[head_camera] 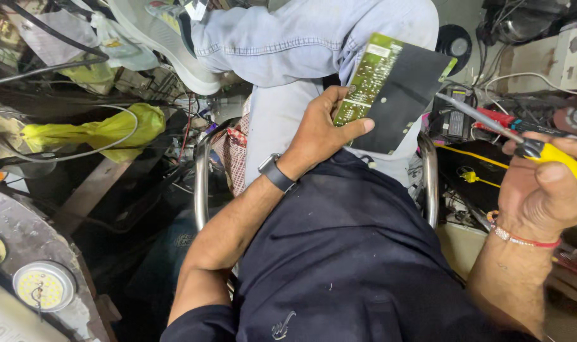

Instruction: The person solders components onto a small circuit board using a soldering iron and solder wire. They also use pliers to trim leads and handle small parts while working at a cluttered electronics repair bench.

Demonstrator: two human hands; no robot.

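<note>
Your left hand (317,130) held the green circuit board (369,79) over your lap, its grip pinching the board's lower edge with the thumb laid flat across the face and the fingers curled behind. A black sheet (405,104) lay against the board's right side, touching it. Right of the board, your right hand (542,190) was closed around the yellow handle of a screwdriver (551,156), grip pressed tight on it; the metal shaft pointed up and left toward the board, its tip near the black sheet but, as far as the angle showed, not touching. A dark wristwatch (276,172) sat just below the board on your left wrist. Well left of the board lay a yellow cloth (98,133) among cables.
</note>
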